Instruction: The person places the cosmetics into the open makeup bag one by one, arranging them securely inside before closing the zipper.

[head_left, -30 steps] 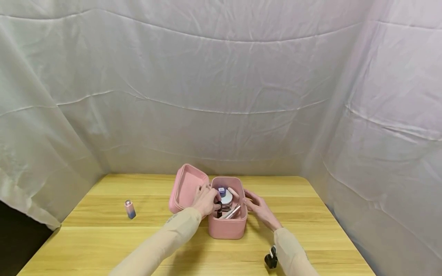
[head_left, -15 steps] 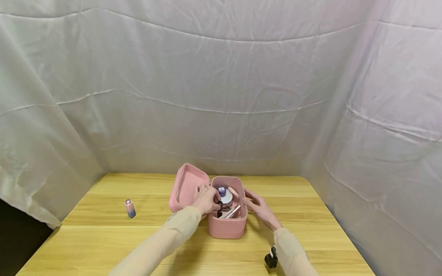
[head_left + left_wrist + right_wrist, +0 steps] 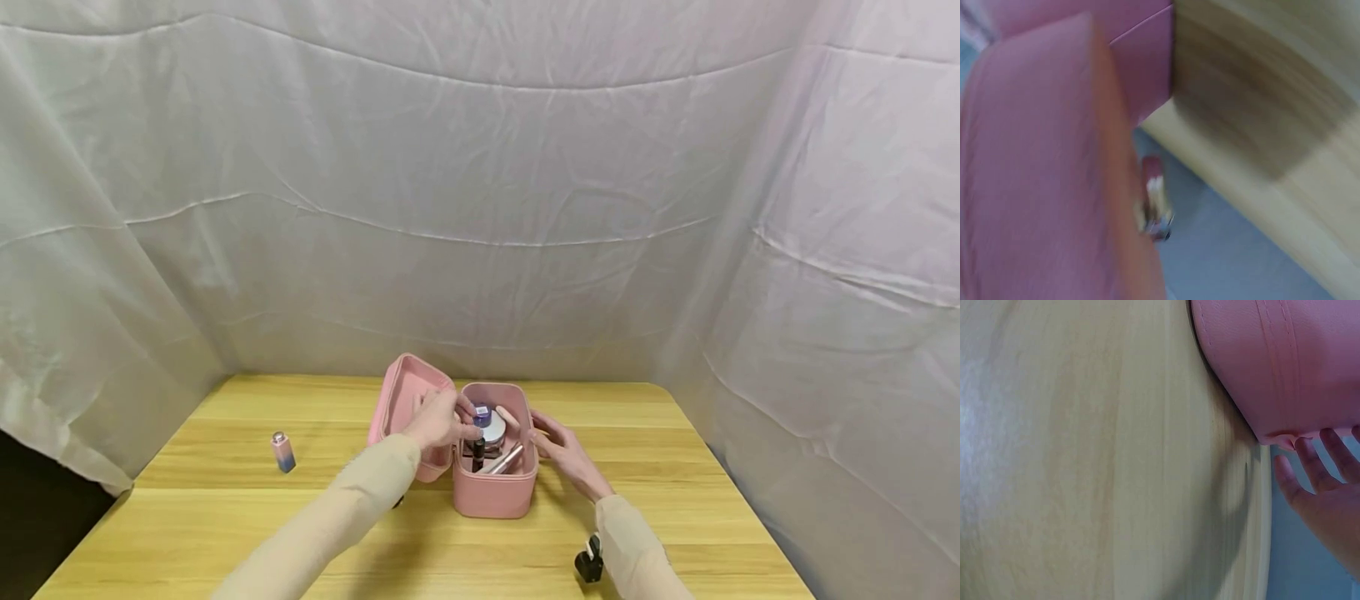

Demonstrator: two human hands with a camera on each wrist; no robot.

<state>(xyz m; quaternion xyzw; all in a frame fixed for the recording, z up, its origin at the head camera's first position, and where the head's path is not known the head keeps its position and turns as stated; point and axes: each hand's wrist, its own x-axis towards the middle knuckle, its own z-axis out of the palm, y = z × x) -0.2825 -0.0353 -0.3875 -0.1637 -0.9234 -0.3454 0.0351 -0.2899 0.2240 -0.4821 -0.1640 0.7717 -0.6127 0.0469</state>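
A pink cosmetic case [image 3: 495, 497] stands on the table with its lid [image 3: 408, 392] swung open to the left. My left hand [image 3: 442, 419] is over the case's left edge, beside the lid, with loosely bent fingers and nothing in them. Below its fingertips a black tube [image 3: 478, 454] stands upright inside the case. Also in the case are a silver tube [image 3: 510, 458], a round white compact [image 3: 492, 429], a purple-blue jar [image 3: 482, 413] and a pale stick-shaped item [image 3: 507, 418]. My right hand [image 3: 562, 450] touches the case's right side; its fingers are spread along the pink wall [image 3: 1260, 375].
A small pink-and-blue bottle [image 3: 282, 452] stands on the wooden table [image 3: 337, 517] at the left. A black device [image 3: 589, 561] shows beside the right sleeve. Grey cloth [image 3: 480, 192] hangs behind and on both sides. A metal zip pull [image 3: 1157, 206] hangs at the lid's edge.
My left hand has let go of the black tube and drawn up and a little left; the tube stays upright in the case. My right hand has not moved.
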